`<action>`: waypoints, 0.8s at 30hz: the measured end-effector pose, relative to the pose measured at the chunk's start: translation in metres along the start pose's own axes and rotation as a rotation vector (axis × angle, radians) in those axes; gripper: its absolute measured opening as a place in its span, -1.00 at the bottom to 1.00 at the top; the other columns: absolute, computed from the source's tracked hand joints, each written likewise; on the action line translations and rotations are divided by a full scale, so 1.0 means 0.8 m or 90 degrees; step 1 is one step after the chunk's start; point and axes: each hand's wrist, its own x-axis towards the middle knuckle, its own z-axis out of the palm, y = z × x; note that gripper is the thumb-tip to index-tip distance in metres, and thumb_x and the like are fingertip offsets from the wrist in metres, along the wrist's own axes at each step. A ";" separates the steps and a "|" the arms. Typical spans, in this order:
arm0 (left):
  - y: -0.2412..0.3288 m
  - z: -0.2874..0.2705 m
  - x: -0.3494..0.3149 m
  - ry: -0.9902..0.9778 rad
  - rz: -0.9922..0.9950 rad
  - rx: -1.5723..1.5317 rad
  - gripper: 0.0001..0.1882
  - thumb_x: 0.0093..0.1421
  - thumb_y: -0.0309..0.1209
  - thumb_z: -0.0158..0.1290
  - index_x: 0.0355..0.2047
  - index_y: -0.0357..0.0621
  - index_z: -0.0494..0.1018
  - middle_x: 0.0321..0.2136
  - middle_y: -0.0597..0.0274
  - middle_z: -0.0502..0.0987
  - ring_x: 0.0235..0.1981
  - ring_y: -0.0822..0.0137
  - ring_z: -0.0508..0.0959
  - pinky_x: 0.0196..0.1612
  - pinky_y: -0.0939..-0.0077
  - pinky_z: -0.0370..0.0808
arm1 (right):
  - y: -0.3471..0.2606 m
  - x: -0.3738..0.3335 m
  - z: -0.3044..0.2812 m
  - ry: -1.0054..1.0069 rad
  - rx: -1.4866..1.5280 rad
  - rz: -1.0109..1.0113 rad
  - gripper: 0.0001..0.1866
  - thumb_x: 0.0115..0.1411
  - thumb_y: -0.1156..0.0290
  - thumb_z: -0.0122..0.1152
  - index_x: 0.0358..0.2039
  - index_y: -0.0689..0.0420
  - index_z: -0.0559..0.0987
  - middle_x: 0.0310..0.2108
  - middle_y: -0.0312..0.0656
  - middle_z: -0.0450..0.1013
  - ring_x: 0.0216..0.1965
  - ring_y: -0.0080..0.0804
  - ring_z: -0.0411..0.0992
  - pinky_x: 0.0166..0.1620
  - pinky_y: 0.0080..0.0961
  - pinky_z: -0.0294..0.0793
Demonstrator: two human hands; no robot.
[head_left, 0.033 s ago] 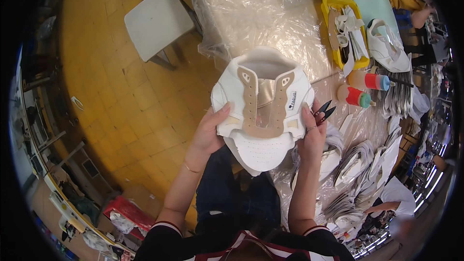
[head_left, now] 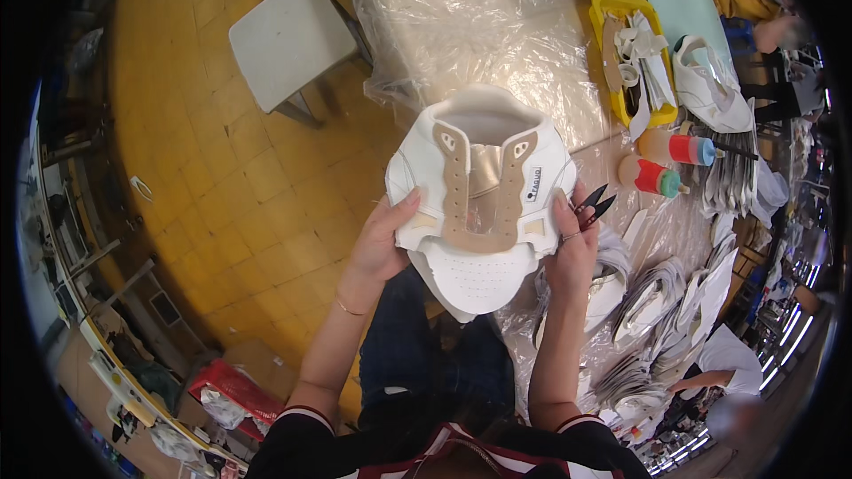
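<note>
Evidently, the only clear marking is a small white rectangular label point(head_left: 534, 184) with dark lettering and a dark dot, set on the right side of a white shoe upper point(head_left: 484, 239) with a perforated toe and a tan lace panel point(head_left: 456, 200). The upper is held up above the person's lap, by the bench edge. The left hand point(head_left: 382, 235) is clamped on its left edge, thumb on top; the right hand point(head_left: 573, 244) grips the opposite edge and also keeps a pair of dark metal snips point(head_left: 595, 206), blades spread (the fingers underneath are mostly hidden).

Crinkled clear plastic sheeting point(head_left: 470, 27) covers much of the bench point(head_left: 581, 158). On it are a yellow plastic tray point(head_left: 621, 2) of pale offcuts, a finished-looking white shoe upper point(head_left: 710, 93) just beside it, and two red-banded bottles of amber liquid, one blue-capped point(head_left: 676, 148), one green-capped point(head_left: 650, 176). Nearer the person lie more white uppers point(head_left: 652, 297).

To the left, a pale square-topped stool point(head_left: 291, 43) stands on a yellow tiled floor point(head_left: 222, 168), well apart from a red plastic crate point(head_left: 232, 395). A co-worker's white sleeve point(head_left: 732, 359) shows at lower right.
</note>
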 end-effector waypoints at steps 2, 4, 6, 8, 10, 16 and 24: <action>0.000 -0.009 -0.005 0.000 0.010 0.020 -0.54 0.33 -0.37 -0.03 0.19 -0.29 0.21 0.04 0.13 0.46 0.02 0.33 0.50 0.08 0.39 0.46 | -0.001 -0.011 0.005 0.008 -0.001 -0.015 -0.47 0.23 0.56 0.14 0.20 0.37 0.30 0.02 -0.16 0.46 -0.03 -0.52 0.43 0.07 -0.57 0.40; -0.003 -0.019 -0.009 -0.001 0.020 0.034 -0.54 0.33 -0.37 -0.02 0.18 -0.30 0.21 0.02 0.13 0.47 0.00 0.33 0.51 0.07 0.39 0.46 | -0.002 -0.017 0.004 0.009 0.000 -0.022 -0.44 0.22 0.54 0.13 0.22 0.38 0.26 0.04 -0.14 0.44 0.00 -0.47 0.44 0.04 -0.54 0.45; -0.007 -0.029 -0.012 0.010 0.021 0.070 -0.49 0.32 -0.38 -0.04 0.22 -0.26 0.13 0.04 0.02 0.43 0.00 0.14 0.53 0.08 0.20 0.49 | -0.002 -0.021 -0.004 -0.013 -0.020 -0.026 -0.44 0.21 0.53 0.13 0.22 0.39 0.27 -0.01 -0.16 0.46 -0.07 -0.51 0.45 -0.01 -0.59 0.45; -0.009 -0.038 -0.013 0.003 0.034 0.119 -0.47 0.30 -0.42 -0.03 0.23 -0.24 0.11 0.02 -0.05 0.43 0.00 0.04 0.53 0.09 0.09 0.49 | -0.003 -0.022 -0.018 -0.040 -0.068 -0.016 -0.49 0.19 0.53 0.14 0.15 0.40 0.33 -0.07 -0.18 0.48 -0.15 -0.56 0.45 -0.08 -0.64 0.44; -0.005 -0.043 -0.008 -0.013 0.058 0.196 -0.49 0.26 -0.46 0.01 0.20 -0.24 0.17 -0.03 -0.06 0.47 0.00 0.01 0.53 0.09 0.08 0.48 | -0.004 -0.015 -0.035 -0.085 -0.111 -0.012 -0.60 0.16 0.51 0.15 0.01 0.39 0.43 -0.14 -0.19 0.49 -0.24 -0.60 0.43 -0.17 -0.69 0.39; 0.022 -0.043 -0.007 -0.316 0.038 0.272 -0.75 0.05 -0.73 0.12 -0.25 -0.23 0.58 -0.17 0.04 0.61 -0.02 0.21 0.53 0.09 0.40 0.42 | 0.010 -0.014 -0.058 -0.148 -0.149 -0.087 -0.91 0.11 0.46 0.18 -0.39 0.17 0.46 -0.26 -0.17 0.49 -0.31 -0.55 0.41 -0.27 -0.65 0.34; 0.028 -0.038 -0.006 -0.302 0.024 0.408 -0.80 -0.03 -0.74 0.18 -0.37 -0.29 0.61 -0.29 0.13 0.63 0.03 0.12 0.50 0.11 0.26 0.37 | 0.020 -0.006 -0.058 -0.175 -0.127 -0.093 -0.92 0.20 0.45 0.15 -0.38 0.14 0.45 -0.26 -0.18 0.47 -0.31 -0.50 0.41 -0.22 -0.58 0.41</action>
